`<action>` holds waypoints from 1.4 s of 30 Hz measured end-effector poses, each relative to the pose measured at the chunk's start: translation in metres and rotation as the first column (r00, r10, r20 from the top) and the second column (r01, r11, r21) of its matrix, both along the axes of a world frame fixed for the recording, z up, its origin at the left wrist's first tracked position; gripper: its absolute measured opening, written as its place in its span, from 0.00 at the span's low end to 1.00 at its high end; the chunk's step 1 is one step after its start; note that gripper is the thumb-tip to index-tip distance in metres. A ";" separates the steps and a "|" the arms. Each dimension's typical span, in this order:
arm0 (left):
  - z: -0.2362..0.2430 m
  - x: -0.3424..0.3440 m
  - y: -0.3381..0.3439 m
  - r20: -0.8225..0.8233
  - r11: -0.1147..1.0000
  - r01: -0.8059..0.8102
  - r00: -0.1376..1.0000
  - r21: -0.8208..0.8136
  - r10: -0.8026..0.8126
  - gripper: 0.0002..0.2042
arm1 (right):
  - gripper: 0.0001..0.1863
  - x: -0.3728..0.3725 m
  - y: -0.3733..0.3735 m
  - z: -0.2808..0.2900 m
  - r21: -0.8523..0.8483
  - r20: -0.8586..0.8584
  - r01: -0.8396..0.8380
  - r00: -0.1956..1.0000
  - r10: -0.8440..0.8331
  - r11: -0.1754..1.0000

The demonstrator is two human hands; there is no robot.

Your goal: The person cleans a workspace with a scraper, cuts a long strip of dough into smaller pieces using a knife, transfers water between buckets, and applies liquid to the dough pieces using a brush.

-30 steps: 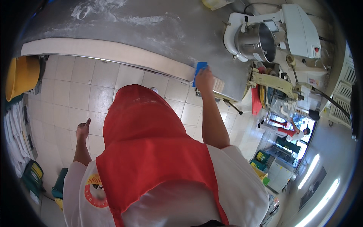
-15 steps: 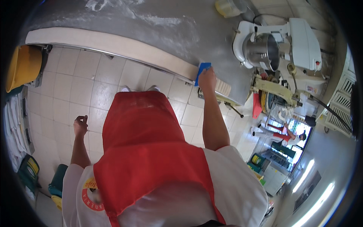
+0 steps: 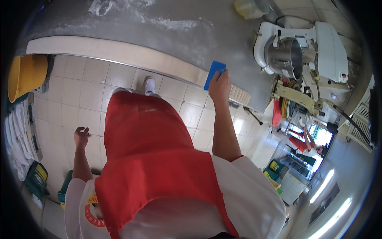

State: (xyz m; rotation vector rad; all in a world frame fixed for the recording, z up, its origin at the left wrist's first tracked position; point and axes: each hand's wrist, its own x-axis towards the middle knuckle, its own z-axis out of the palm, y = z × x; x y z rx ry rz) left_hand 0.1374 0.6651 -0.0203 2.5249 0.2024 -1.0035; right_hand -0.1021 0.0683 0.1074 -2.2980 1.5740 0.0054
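Along the front edge of the grey bench (image 3: 238, 47) lies a long, pale dough strip (image 3: 119, 51), with a short row of cut slices (image 3: 240, 95) at its right end. Between the two stands a blue dough scraper (image 3: 215, 71), set crosswise; whether its edge is into the dough cannot be told. The right hand (image 3: 220, 85) has its grip closed firmly round the scraper's right side, and hand and wrist cover part of the dough there. Well apart, over the tiled floor (image 3: 67, 107), hangs the left hand (image 3: 81, 137), its grip slack, fingers half curled, with nothing seen in it.

Behind the dough, flour (image 3: 175, 24) is smeared across the bench. The far right is crowded: a yellowish tub (image 3: 248, 8) near the back, then a white planetary mixer (image 3: 331, 51) with its steel bowl (image 3: 284, 57), and a cream-coloured machine (image 3: 294, 95) just past the bench's end, a red cloth (image 3: 277, 113) beside it. Farther back, a co-worker (image 3: 304, 145) in a red apron stands near a bright window. At left, a yellow bin (image 3: 28, 75) sits close to the bench, with white cloths (image 3: 16, 139) nearby. The wearer's red apron (image 3: 151, 127) hides much of the floor.
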 end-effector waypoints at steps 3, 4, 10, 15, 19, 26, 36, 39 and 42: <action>-0.015 0.027 0.010 0.063 0.996 0.064 0.996 -0.065 -0.059 0.16 | 0.17 0.023 0.003 -0.011 -0.001 -0.048 -0.009 0.999 0.009 1.000; -0.017 0.036 0.011 -0.036 1.000 0.022 0.999 -0.018 -0.022 0.16 | 0.16 0.016 0.001 -0.012 -0.025 -0.072 -0.025 0.997 0.023 0.999; -0.047 0.108 0.041 0.053 0.995 -0.003 0.999 -0.100 0.008 0.17 | 0.18 0.050 0.019 -0.002 -0.053 -0.068 0.011 0.998 -0.014 0.999; -0.058 0.176 0.072 0.137 0.993 0.013 0.991 -0.121 0.003 0.21 | 0.19 0.072 0.031 -0.015 -0.068 -0.118 0.047 0.992 -0.055 0.997; -0.074 0.202 0.092 0.117 0.992 0.107 0.988 -0.072 -0.099 0.22 | 0.19 0.089 0.037 0.008 -0.116 -0.021 0.067 0.997 -0.070 0.991; -0.066 0.213 0.107 0.026 0.989 0.107 0.994 -0.102 -0.105 0.20 | 0.19 0.114 0.058 0.001 -0.138 -0.038 0.076 0.996 -0.082 0.988; -0.029 0.205 0.098 -0.079 0.992 0.104 0.991 -0.066 -0.109 0.21 | 0.16 0.147 0.076 -0.006 -0.066 -0.104 0.049 0.993 -0.056 0.997; -0.029 0.209 0.094 -0.048 0.987 0.076 0.995 -0.139 -0.083 0.19 | 0.16 0.162 0.081 0.012 -0.052 -0.015 0.072 0.997 -0.073 0.996; -0.029 0.207 0.096 -0.067 0.992 0.080 0.994 -0.095 -0.087 0.19 | 0.15 0.167 0.085 -0.003 -0.042 -0.077 0.053 0.995 -0.056 0.998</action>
